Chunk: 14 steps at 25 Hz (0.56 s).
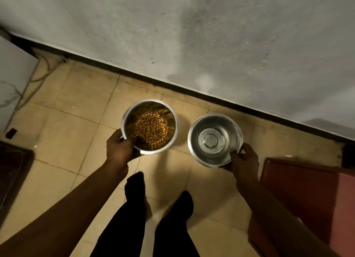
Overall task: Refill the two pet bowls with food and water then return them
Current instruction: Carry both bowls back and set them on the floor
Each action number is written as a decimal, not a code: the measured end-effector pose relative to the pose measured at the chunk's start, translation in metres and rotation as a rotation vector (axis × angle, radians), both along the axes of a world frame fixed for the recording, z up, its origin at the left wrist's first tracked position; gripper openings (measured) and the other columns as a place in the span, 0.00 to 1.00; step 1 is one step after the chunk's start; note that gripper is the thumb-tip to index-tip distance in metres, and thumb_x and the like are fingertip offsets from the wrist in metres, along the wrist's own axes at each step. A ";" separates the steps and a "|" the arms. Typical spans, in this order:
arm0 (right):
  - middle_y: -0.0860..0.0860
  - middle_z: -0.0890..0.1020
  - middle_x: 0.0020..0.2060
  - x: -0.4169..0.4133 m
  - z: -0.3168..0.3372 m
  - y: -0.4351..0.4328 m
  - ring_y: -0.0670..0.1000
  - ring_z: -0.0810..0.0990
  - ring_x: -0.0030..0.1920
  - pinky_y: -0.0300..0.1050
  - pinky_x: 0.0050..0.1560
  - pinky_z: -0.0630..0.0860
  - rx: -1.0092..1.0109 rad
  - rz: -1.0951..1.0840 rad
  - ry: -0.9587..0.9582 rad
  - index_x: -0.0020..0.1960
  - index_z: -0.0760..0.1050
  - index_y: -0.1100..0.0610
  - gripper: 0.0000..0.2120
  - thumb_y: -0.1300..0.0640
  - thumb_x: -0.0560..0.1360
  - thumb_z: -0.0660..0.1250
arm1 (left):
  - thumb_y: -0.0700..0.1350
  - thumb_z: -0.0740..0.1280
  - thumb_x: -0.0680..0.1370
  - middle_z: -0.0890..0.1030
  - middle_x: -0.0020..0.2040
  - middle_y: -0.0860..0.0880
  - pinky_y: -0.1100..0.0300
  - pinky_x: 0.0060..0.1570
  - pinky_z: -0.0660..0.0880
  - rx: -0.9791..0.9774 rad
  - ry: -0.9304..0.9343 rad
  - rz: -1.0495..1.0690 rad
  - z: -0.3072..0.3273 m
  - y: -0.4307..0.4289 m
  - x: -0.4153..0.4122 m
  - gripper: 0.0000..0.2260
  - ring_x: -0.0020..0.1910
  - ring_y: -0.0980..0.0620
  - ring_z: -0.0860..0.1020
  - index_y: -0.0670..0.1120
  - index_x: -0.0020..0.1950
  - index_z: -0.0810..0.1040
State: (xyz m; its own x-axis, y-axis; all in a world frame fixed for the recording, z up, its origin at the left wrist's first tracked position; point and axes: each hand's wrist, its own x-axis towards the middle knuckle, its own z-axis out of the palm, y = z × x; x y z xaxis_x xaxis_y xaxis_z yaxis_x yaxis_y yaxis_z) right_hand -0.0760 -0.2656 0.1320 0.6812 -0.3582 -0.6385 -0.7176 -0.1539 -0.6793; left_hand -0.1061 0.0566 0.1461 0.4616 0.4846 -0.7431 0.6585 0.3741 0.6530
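Observation:
Two steel pet bowls are held above a tiled floor near a wall. My left hand (120, 148) grips the near-left rim of the food bowl (172, 120), which holds a heap of yellow-brown kibble (151, 131). My right hand (243, 158) grips the near-right rim of the water bowl (194, 134), which has clear water (213, 139) in it. The bowls are side by side with a small gap between them. I cannot tell whether either bowl touches the floor.
My legs in dark trousers and socks (134, 183) stand just behind the bowls. A grey wall with a dark skirting (192, 91) runs behind them. A reddish board (307, 189) lies at right, a white appliance with cables (15, 74) at left.

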 end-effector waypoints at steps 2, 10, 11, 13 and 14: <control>0.55 0.83 0.50 0.026 -0.075 0.002 0.56 0.86 0.48 0.50 0.36 0.87 0.007 -0.015 0.031 0.62 0.76 0.52 0.14 0.69 0.82 0.67 | 0.31 0.70 0.78 0.84 0.59 0.41 0.55 0.33 0.85 0.012 0.013 0.004 -0.074 -0.003 0.024 0.16 0.54 0.37 0.85 0.50 0.58 0.81; 0.54 0.81 0.52 0.077 -0.263 0.020 0.62 0.85 0.53 0.51 0.31 0.87 0.092 -0.227 0.112 0.62 0.76 0.54 0.15 0.70 0.81 0.66 | 0.33 0.72 0.77 0.84 0.58 0.41 0.50 0.36 0.86 -0.045 0.046 -0.031 -0.266 -0.008 0.086 0.13 0.51 0.37 0.86 0.50 0.55 0.82; 0.56 0.81 0.55 0.080 -0.280 0.021 0.64 0.85 0.55 0.51 0.31 0.87 0.090 -0.243 0.124 0.60 0.76 0.53 0.15 0.70 0.80 0.66 | 0.33 0.72 0.77 0.84 0.58 0.41 0.48 0.37 0.87 -0.050 0.053 -0.041 -0.283 -0.010 0.090 0.13 0.51 0.36 0.86 0.50 0.54 0.81; 0.57 0.80 0.57 0.088 -0.312 0.023 0.66 0.85 0.57 0.52 0.30 0.87 0.051 -0.253 0.130 0.60 0.76 0.52 0.15 0.69 0.80 0.67 | 0.33 0.72 0.76 0.84 0.58 0.40 0.42 0.42 0.87 -0.037 0.069 -0.041 -0.319 -0.011 0.098 0.12 0.52 0.35 0.86 0.50 0.53 0.81; 0.57 0.81 0.57 0.089 -0.327 0.022 0.67 0.85 0.57 0.52 0.30 0.86 0.038 -0.255 0.136 0.60 0.76 0.51 0.15 0.69 0.80 0.67 | 0.34 0.72 0.76 0.84 0.59 0.40 0.40 0.44 0.86 -0.029 0.087 -0.030 -0.338 -0.012 0.099 0.12 0.54 0.34 0.85 0.50 0.53 0.81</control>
State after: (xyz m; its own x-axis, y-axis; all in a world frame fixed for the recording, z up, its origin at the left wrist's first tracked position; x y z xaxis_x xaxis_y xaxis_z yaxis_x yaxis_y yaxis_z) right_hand 0.0130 -0.2435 -0.1950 0.4791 -0.4812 -0.7341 -0.8150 0.0666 -0.5756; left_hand -0.0075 0.0442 -0.1921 0.4088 0.4487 -0.7947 0.7235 0.3714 0.5819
